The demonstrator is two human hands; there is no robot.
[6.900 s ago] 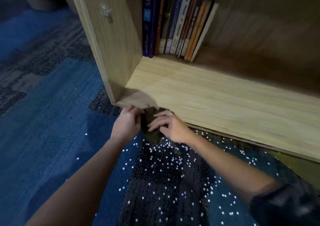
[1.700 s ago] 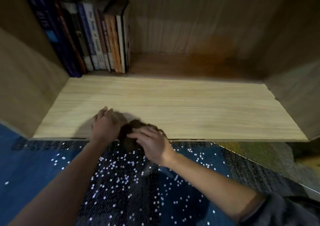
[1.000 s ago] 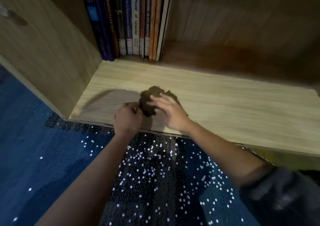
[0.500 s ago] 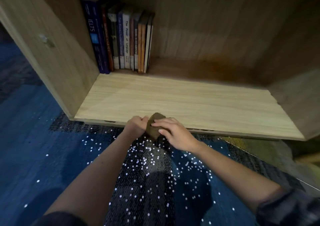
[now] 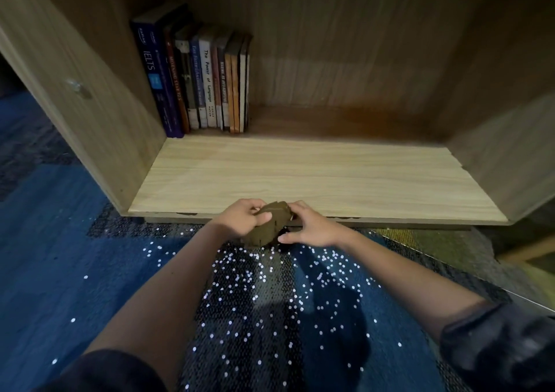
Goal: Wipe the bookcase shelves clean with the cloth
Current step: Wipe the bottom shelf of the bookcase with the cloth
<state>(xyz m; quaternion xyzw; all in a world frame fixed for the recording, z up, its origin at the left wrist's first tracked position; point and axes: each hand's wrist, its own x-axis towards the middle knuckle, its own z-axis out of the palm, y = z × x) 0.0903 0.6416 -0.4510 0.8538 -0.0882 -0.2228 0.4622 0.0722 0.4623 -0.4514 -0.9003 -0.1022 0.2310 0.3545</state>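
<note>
Drawn back off the board where it lay pressed a second ago, the cloth point(image 5: 265, 226) now sits bunched between both hands at the shelf's front lip, at 6 o'clock of the board, half over the carpet point(image 5: 60, 241). The left hand point(image 5: 241, 218) grips the wad with its thumb laid across the top; the right hand point(image 5: 312, 226) pinches the far edge with curled fingers, thumb stretched out beneath. The move reads as a pause to refold or regather the cloth rather than a wiping stroke, so the pass looks interrupted, not finished. Beyond the hands the shelf point(image 5: 300, 175) lies pale and bare, with a row of books point(image 5: 198, 79) standing upright at 11 o'clock against the side wall. White specks point(image 5: 270, 286) dot the carpet below.
</note>
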